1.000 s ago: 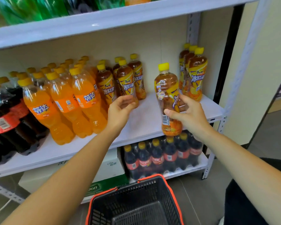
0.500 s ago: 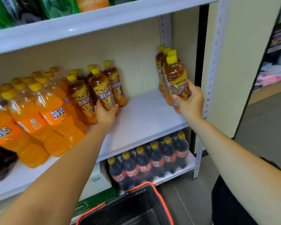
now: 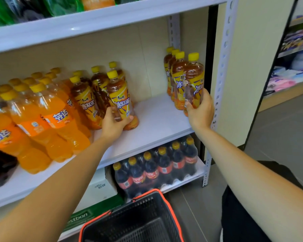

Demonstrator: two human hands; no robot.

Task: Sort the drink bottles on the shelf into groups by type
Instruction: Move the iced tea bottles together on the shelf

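Head view, middle shelf [image 3: 156, 123]. Left hand [image 3: 112, 124] wraps the lower body of the front tea bottle [image 3: 119, 96], fingers curled round it from the near side, thumb on its right. This bottle stands at mid-shelf, just right of the other tea bottles [image 3: 84, 98] and the orange soda bottles [image 3: 42, 119]. Right hand [image 3: 200, 112] grips the right-end tea bottle [image 3: 193, 79] low down, at the shelf's near right corner, touching the tea row [image 3: 177, 75] behind it; its base is hidden. Bare shelf lies between the two hands. Below: cola pack [image 3: 156, 168], basket [image 3: 138, 224].
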